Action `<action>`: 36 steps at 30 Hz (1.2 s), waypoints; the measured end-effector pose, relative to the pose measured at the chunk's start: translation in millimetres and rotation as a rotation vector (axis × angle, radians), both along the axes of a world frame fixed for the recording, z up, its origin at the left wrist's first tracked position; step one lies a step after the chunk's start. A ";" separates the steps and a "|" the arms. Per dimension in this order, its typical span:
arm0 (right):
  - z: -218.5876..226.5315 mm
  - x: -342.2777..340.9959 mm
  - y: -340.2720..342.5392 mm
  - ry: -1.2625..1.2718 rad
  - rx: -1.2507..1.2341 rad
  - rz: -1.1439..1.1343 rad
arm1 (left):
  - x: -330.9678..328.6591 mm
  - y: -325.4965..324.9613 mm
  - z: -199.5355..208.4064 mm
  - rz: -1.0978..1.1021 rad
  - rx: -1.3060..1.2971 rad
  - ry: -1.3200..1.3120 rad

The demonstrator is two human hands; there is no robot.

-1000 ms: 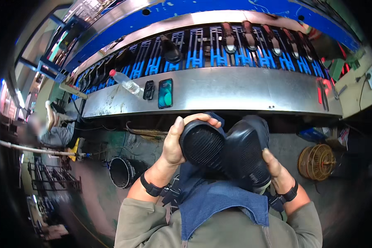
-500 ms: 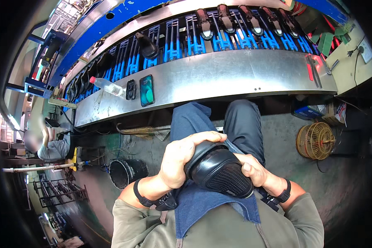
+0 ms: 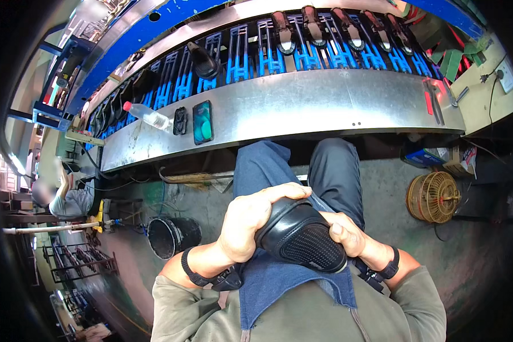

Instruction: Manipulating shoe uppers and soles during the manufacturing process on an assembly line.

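Shoe [image 3: 302, 242], black and turned sole-up, sits in the lower centre of the frame, over the person's lap and the blue denim apron [image 3: 279, 285] that hangs there; its dotted tread faces the camera and its toe end points toward the lower right. The left hand [image 3: 251, 225] curls over the shoe's upper-left end, fingers [image 3: 279, 194] wrapped across the top edge and closed firmly on it; the right hand [image 3: 347, 233] grips the shoe's right side, thumb pressed on the sole rim, fingers tucked behind and out of sight; both hands hold the one shoe between them, touching it on opposite sides. Each wrist carries a dark strap, and olive sleeves come in from the lower edge.

Across the upper part of the frame runs a curved metal bench [image 3: 325, 108]; behind it a conveyor of blue racks [image 3: 245, 57] bends along the top, bearing several dark shoe forms [image 3: 202, 60], most of them toward the upper centre and upper right. On the bench at the upper left lie a clear plastic bottle [image 3: 148, 115] on its side, a small dark case [image 3: 179, 121] just beside it, and a phone [image 3: 203, 122] with a greenish screen next to that; red-handled tools [image 3: 433, 102] rest at the bench's right end.

On the floor, a black bucket [image 3: 174, 236] stands at the lower left of the knees; a round wire-caged fan [image 3: 433, 196] sits at the right; another person [image 3: 62, 191], blurred, sits at the far left edge.
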State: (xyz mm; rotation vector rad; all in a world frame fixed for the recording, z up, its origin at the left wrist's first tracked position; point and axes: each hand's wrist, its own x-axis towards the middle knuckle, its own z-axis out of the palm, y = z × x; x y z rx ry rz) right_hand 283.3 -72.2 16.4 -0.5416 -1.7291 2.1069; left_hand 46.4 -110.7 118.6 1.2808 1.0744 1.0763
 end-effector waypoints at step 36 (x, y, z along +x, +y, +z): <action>-19.9 6.9 -7.5 0.607 -0.865 -0.369 | 34.9 28.5 2.7 -0.111 0.453 0.467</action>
